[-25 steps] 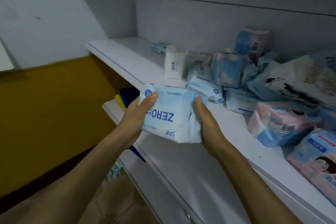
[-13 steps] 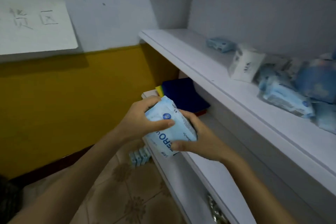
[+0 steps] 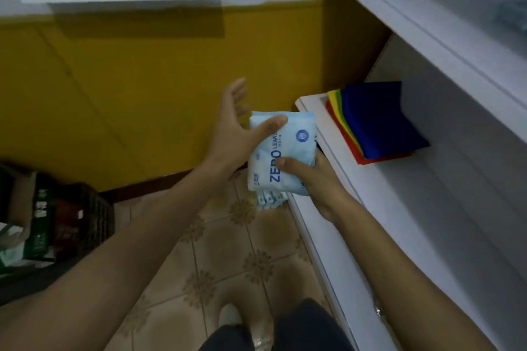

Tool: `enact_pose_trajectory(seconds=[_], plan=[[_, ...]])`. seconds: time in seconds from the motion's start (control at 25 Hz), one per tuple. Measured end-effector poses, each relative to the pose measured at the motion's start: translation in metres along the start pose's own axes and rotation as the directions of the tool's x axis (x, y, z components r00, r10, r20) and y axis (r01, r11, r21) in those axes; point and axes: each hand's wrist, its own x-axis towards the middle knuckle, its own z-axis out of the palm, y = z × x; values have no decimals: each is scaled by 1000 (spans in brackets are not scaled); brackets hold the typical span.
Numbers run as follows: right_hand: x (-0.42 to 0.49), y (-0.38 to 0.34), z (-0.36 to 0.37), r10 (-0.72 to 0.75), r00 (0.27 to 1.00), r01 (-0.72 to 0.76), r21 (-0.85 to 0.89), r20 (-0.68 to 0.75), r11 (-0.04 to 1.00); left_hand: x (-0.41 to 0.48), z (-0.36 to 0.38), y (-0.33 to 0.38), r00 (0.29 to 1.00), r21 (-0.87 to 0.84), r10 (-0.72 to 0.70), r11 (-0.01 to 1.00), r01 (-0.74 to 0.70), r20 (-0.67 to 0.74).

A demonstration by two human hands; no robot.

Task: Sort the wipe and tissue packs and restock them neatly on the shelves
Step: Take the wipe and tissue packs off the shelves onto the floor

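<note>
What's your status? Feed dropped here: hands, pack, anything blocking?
Right hand grips ZERO pack from below; left hand fingers spread, thumb on top. Pack not shelved, beside lower shelf edge. Coloured cloths occupy shelf's far end.

The light is dim and flat, with a cool bluish cast. The upper shelf (image 3: 413, 17), up and right of the right hand (image 3: 316, 179), is smeared by motion blur. A soft shadow lies on the yellow wall (image 3: 137, 23) above the left hand (image 3: 231, 128). Wide-angle distortion bows the shelf edges. The print on the tissue pack (image 3: 291, 148) reads sharp.
</note>
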Motion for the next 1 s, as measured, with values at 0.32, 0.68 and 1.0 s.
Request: enact_pose_trajectory(seconds=[0.32,0.68,1.0], plan=[[75,54,-22,122,992,-122,-79,-8,989,34,35,-111,821,-250,-464,796,551,334],[226,238,-91,478,870,-492,-133,-120,861,118,139,-321,587,-274,-730,519,810,351],[287,530,-153,663,611,-791,-364,-433,492,99,190,-603,319,93,-932,337,937,172]])
